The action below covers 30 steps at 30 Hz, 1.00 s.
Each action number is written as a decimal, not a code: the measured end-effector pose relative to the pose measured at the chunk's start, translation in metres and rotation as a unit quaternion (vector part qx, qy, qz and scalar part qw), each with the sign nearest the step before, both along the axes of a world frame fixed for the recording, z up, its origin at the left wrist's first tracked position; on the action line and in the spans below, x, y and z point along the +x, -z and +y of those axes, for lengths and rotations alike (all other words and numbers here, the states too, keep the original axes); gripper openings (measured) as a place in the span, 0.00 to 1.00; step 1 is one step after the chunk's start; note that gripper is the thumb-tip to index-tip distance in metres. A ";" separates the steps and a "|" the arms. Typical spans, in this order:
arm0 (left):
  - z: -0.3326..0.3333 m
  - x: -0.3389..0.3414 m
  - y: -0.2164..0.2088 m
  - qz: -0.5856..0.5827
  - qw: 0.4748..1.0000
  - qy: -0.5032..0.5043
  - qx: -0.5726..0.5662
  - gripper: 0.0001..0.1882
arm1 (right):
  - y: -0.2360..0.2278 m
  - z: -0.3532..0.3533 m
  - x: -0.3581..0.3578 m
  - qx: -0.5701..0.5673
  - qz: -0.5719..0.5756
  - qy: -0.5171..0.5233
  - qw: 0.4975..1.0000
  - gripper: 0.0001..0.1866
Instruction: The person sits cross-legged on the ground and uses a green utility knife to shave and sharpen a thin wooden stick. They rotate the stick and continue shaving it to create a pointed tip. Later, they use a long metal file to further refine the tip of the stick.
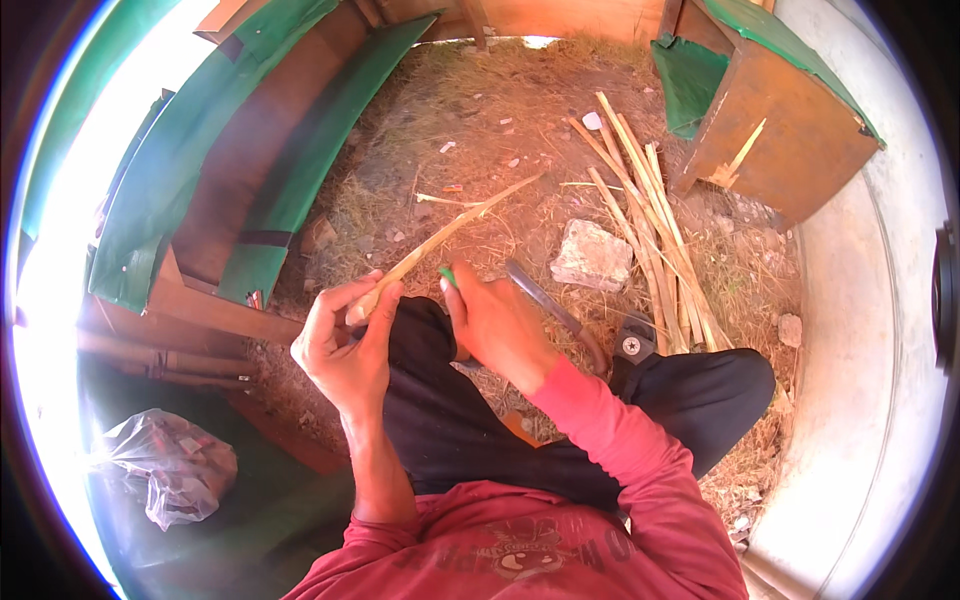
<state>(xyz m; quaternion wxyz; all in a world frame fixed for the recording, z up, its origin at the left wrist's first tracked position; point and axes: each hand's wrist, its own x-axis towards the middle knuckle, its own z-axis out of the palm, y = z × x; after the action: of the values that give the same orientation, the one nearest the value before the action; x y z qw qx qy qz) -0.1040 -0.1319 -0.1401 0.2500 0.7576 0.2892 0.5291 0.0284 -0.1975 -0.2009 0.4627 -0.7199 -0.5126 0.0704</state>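
Note:
My left hand [350, 335] pinches the near end of a long pale wooden strip [430, 243], fingers and thumb on either side of it. The strip slants up and away to the right, tapering toward its far tip. Just right of it, my right hand [498, 320] is closed round a small green object [447, 276]. Only its green end shows past the fingers; the rest is hidden in the fist, so its kind is unclear. Beyond my right wrist lies a curved blade with a brown handle [560, 315], on the ground near my shoe [632, 345].
Several long pale strips [655, 230] lie in a loose pile at the right, beside a whitish stone block [592, 255]. A green-topped wooden bench [330, 150] runs along the left. A wooden box [780, 125] stands at the far right. A filled plastic bag [170, 465] rests lower left.

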 end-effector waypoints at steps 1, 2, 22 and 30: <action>0.002 0.000 0.006 0.010 1.000 -0.002 -0.015 0.09 | 0.011 0.004 0.000 0.001 0.001 0.012 1.000 0.09; 0.005 -0.001 0.010 0.019 0.999 -0.006 -0.028 0.09 | 0.016 0.009 0.002 0.003 0.002 0.020 1.000 0.09; 0.010 -0.011 0.015 0.064 0.996 0.011 0.054 0.12 | 0.021 0.011 -0.003 0.014 -0.021 0.005 1.000 0.09; 0.006 0.000 0.010 0.077 0.992 0.027 0.097 0.13 | 0.045 0.018 0.013 0.022 -0.027 0.044 0.998 0.08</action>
<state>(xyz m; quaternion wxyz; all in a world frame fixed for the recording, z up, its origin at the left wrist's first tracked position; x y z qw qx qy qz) -0.1042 -0.1262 -0.1501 0.1662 0.8243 0.2346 0.4877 0.0415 -0.1790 -0.2458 0.4670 -0.7332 -0.4938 0.0194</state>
